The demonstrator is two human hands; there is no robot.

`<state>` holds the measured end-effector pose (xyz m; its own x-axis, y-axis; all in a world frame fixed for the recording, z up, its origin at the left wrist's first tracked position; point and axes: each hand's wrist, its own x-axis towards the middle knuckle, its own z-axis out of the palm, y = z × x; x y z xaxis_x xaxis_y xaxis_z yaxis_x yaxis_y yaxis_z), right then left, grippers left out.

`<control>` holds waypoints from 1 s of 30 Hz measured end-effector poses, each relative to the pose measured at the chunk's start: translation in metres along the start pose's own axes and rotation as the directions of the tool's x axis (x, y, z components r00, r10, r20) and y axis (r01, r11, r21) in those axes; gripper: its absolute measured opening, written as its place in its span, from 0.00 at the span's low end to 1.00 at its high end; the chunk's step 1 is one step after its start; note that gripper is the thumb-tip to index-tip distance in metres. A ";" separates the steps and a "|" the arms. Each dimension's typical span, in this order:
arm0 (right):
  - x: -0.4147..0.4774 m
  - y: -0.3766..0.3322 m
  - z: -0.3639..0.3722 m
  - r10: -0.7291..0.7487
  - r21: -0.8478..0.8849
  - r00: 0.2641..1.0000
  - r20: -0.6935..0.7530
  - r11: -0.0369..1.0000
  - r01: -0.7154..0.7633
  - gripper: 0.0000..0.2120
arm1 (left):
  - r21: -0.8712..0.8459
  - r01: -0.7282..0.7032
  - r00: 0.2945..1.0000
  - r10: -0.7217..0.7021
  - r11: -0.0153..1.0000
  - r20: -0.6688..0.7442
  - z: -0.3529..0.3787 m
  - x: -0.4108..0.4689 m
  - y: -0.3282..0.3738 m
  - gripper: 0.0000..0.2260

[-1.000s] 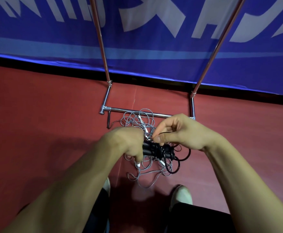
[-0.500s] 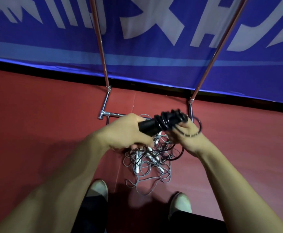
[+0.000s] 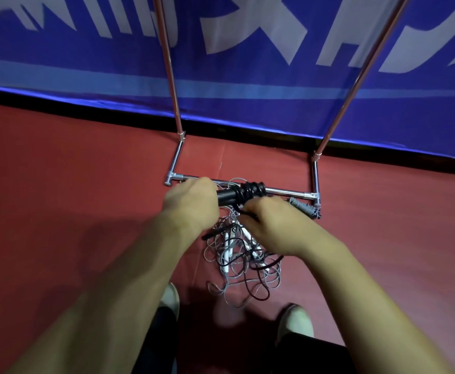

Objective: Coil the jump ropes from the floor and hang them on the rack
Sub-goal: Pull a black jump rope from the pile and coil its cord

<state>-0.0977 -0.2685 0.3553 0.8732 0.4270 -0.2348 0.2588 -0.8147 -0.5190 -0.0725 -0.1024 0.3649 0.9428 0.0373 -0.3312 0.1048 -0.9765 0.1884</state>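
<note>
The left grip was curled round the black handles of a jump rope, held level in front of the bottom bar of the rack. Several turns of black cord were wound about the handles' free end. The right grip — fingers curled under — pinched that cord just below the turns. The cord's loose length trailed down into a tangle of gray ropes on the red floor, between the rack and the person's shoes. A coiled gray rope lay beside the rack's right foot.
</note>
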 end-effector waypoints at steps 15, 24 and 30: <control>-0.017 0.033 -0.025 -0.073 0.555 0.987 0.143 0.832 -0.019 0.06 | 0.158 -0.379 0.696 0.169 0.912 0.698 0.011 -0.003 0.008 0.14; -0.016 0.046 -0.021 -0.050 0.747 0.999 -0.008 0.663 0.039 0.03 | -0.144 -0.454 0.629 0.430 0.879 0.648 0.004 -0.011 0.016 0.07; -0.008 0.043 -0.012 0.075 0.703 0.988 -0.137 0.710 0.044 0.17 | -0.596 -0.250 0.784 0.521 0.763 0.337 -0.009 -0.001 0.001 0.08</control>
<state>-0.0882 -0.3118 0.3444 0.9383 0.3074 -0.1584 -0.0685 -0.2837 -0.9565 -0.0698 -0.1018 0.3740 0.6874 -0.5509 -0.4732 0.0327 -0.6274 0.7780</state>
